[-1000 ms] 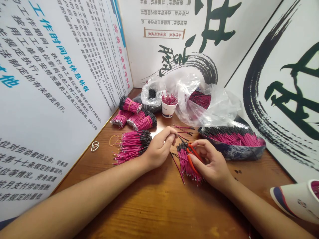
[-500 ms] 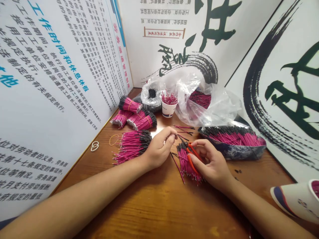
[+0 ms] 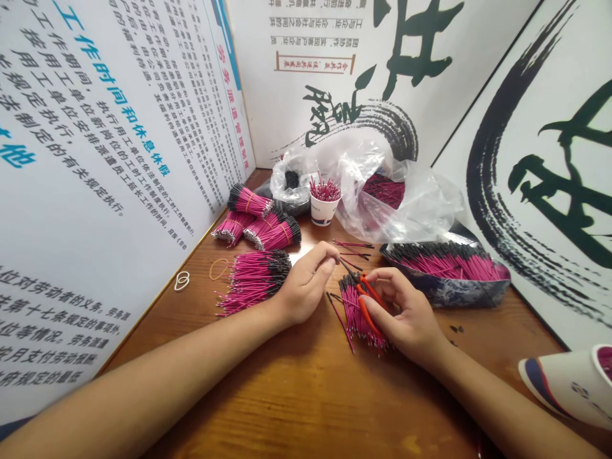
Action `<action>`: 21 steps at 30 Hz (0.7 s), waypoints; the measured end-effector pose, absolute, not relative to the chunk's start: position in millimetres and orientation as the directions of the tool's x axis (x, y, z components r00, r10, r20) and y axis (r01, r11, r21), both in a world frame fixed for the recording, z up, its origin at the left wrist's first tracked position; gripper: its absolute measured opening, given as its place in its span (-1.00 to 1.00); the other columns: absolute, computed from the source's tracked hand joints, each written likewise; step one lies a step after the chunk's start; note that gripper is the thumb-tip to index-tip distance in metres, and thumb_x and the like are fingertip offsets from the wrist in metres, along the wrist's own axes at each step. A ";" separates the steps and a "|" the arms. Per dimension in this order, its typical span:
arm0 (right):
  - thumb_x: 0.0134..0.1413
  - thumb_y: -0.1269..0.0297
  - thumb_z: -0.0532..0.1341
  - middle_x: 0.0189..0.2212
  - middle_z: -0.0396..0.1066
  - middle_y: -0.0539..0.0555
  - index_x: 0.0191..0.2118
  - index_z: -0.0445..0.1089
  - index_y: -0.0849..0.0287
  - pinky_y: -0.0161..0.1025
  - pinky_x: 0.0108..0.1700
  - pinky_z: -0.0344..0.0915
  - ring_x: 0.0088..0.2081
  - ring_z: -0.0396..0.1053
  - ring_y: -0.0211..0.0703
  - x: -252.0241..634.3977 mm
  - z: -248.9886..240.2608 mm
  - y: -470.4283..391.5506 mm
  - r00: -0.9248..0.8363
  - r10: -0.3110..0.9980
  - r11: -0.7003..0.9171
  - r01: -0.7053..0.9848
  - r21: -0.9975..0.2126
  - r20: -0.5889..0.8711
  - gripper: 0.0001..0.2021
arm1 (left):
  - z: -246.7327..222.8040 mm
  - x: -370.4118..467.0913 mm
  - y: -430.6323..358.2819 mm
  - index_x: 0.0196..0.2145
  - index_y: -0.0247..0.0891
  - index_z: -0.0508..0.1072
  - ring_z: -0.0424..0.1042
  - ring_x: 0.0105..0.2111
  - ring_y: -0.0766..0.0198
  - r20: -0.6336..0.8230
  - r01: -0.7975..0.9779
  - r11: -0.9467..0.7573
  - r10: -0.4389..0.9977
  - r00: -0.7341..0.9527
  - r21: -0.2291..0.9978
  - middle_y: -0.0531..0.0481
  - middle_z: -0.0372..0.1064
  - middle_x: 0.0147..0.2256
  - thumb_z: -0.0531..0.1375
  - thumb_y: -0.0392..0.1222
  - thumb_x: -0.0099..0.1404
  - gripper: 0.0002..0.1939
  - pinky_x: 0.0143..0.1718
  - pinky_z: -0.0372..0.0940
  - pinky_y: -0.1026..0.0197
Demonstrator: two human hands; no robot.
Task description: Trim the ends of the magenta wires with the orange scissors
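My right hand holds red-handled pliers or snips, whose dark tips point up and left. The tips meet the fingertips of my left hand, which are pinched together on something too small to make out. Below the tool lies a loose pile of pink wires with black ends, partly covered by my right hand. A larger stack of such wires is left of my left hand.
Banded wire bundles lie at the back left, beside a paper cup of wires. Plastic bags stand behind. A filled tray is at the right, a large cup at the right edge.
Both hands have stayed almost where they were; the fingers of my left hand have shifted very slightly at the tool's tips.
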State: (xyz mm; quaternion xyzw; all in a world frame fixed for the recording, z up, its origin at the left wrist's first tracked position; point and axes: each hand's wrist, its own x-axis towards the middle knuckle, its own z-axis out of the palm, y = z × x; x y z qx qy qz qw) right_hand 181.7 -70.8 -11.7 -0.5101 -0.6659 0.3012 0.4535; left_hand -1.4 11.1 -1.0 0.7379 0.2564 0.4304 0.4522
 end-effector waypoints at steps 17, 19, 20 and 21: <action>0.23 0.31 0.20 -0.55 0.28 -0.14 -0.10 0.22 0.08 -0.39 -0.51 0.18 -0.56 0.24 -0.32 181.9 -13.6 -71.9 -0.066 0.950 0.304 0.423 -0.853 0.306 -0.83 | -2.0 -1.6 12.3 -0.31 -0.24 0.30 0.24 -0.30 0.25 0.401 -0.020 -0.450 0.774 0.490 0.893 0.02 0.22 -0.36 -0.02 -0.23 0.42 -0.84 -0.18 0.21 0.19; 0.24 0.32 0.20 -0.55 0.27 -0.15 -0.09 0.22 0.07 -0.39 -0.51 0.17 -0.57 0.23 -0.33 181.8 -13.8 -71.6 -0.067 0.950 0.303 0.427 -0.852 0.304 -0.83 | -2.0 -1.6 12.4 -0.30 -0.24 0.30 0.25 -0.29 0.24 0.406 -0.012 -0.459 0.772 0.489 0.888 0.02 0.23 -0.36 -0.02 -0.22 0.42 -0.84 -0.17 0.21 0.18; 0.23 0.33 0.20 -0.55 0.28 -0.15 -0.08 0.22 0.07 -0.39 -0.51 0.17 -0.56 0.24 -0.33 181.6 -13.7 -71.2 -0.068 0.949 0.308 0.420 -0.854 0.309 -0.82 | -2.0 -1.6 12.4 -0.30 -0.24 0.31 0.25 -0.28 0.24 0.409 -0.010 -0.463 0.771 0.488 0.886 0.01 0.23 -0.36 -0.02 -0.22 0.42 -0.84 -0.17 0.21 0.18; 0.24 0.33 0.20 -0.55 0.28 -0.15 -0.08 0.22 0.07 -0.40 -0.50 0.18 -0.56 0.25 -0.34 181.5 -13.5 -70.8 -0.066 0.947 0.311 0.417 -0.854 0.313 -0.82 | -2.0 -1.6 12.4 -0.30 -0.24 0.31 0.25 -0.28 0.24 0.412 -0.010 -0.467 0.770 0.488 0.884 0.01 0.23 -0.35 -0.01 -0.23 0.42 -0.84 -0.16 0.21 0.18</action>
